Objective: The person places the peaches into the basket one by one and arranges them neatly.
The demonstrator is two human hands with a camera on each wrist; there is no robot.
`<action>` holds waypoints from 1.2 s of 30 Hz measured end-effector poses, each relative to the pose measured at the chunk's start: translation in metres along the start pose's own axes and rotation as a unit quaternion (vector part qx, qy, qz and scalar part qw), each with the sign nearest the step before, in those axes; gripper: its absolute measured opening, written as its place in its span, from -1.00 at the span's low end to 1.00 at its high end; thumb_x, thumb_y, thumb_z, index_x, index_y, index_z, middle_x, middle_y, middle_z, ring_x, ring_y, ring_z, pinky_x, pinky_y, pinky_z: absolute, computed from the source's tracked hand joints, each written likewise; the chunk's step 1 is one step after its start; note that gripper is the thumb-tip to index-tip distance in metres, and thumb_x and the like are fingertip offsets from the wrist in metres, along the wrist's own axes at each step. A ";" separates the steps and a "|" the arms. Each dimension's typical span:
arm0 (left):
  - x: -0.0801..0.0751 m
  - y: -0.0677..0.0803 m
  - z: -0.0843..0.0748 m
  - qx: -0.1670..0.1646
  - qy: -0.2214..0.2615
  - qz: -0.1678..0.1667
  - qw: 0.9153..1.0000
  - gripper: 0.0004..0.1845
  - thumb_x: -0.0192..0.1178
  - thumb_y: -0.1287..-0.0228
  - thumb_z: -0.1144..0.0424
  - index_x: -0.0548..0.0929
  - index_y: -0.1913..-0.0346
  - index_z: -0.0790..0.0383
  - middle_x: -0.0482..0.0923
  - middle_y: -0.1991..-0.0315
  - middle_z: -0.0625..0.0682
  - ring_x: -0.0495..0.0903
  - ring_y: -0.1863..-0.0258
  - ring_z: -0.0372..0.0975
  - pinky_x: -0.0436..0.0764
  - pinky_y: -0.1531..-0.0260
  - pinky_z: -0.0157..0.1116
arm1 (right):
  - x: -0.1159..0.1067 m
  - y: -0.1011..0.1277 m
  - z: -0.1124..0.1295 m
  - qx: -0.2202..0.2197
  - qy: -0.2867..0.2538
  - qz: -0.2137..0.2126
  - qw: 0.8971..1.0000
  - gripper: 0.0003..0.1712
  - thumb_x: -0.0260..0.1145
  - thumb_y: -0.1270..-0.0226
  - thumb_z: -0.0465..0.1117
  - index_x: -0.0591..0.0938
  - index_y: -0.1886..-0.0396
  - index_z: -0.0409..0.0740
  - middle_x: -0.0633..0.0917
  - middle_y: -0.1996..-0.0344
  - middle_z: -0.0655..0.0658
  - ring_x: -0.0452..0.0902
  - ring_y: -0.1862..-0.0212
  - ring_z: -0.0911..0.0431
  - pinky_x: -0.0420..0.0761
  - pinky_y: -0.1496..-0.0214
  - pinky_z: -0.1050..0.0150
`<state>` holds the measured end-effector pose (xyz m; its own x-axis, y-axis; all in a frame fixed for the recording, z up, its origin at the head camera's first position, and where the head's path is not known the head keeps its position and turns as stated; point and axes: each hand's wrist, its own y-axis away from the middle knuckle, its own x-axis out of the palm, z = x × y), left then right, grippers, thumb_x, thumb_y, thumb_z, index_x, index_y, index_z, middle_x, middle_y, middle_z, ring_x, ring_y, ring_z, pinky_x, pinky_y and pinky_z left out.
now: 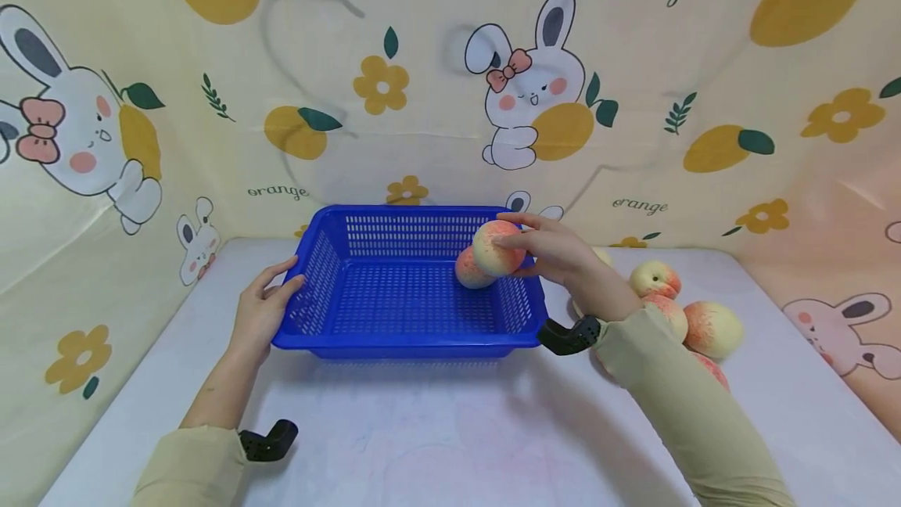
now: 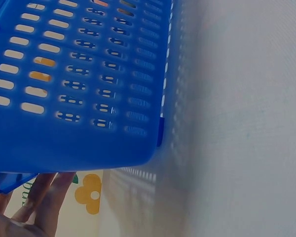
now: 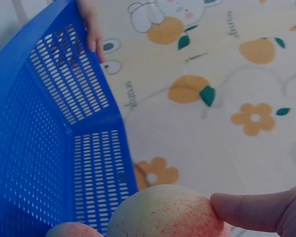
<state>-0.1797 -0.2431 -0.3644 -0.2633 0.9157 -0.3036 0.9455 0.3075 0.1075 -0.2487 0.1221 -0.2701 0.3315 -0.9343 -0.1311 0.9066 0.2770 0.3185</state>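
A blue slotted basket (image 1: 394, 343) stands mid-table. My right hand (image 1: 545, 247) grips a pale, red-blushed peach (image 1: 496, 249) over the basket's right side, just above a second peach (image 1: 468, 271) lying inside. In the right wrist view the held peach (image 3: 165, 212) sits under my thumb (image 3: 251, 211), with the other peach (image 3: 71, 230) at the bottom edge and the basket wall (image 3: 64, 128) on the left. My left hand (image 1: 266, 305) rests with straight fingers against the basket's left rim. The left wrist view shows that basket wall (image 2: 79, 94) close up and my fingers (image 2: 42, 197) under it.
Several more peaches (image 1: 711, 329) lie on the white table (image 1: 450, 429) to the right of the basket, partly behind my right sleeve (image 1: 676, 397). A cartoon rabbit-and-orange backdrop (image 1: 450, 84) walls in the back and both sides.
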 end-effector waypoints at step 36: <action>0.001 -0.002 0.001 0.003 -0.010 -0.007 1.000 -0.43 0.05 -0.40 -0.07 0.30 -0.42 -0.08 0.50 -0.17 0.33 0.62 0.30 -0.34 0.62 0.33 -0.43 | 0.057 -0.069 -0.011 -0.013 -0.024 -0.019 0.999 -0.28 0.28 -0.27 -0.28 0.29 -0.42 -0.15 0.29 -0.37 -0.25 0.22 -0.31 -0.20 0.37 -0.20 -0.31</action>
<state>-0.1814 -0.2433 -0.3658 -0.2734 0.9055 -0.3244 0.9428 0.3191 0.0962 -0.2897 0.0523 -0.3097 0.2837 -0.9541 -0.0965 0.9249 0.2456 0.2902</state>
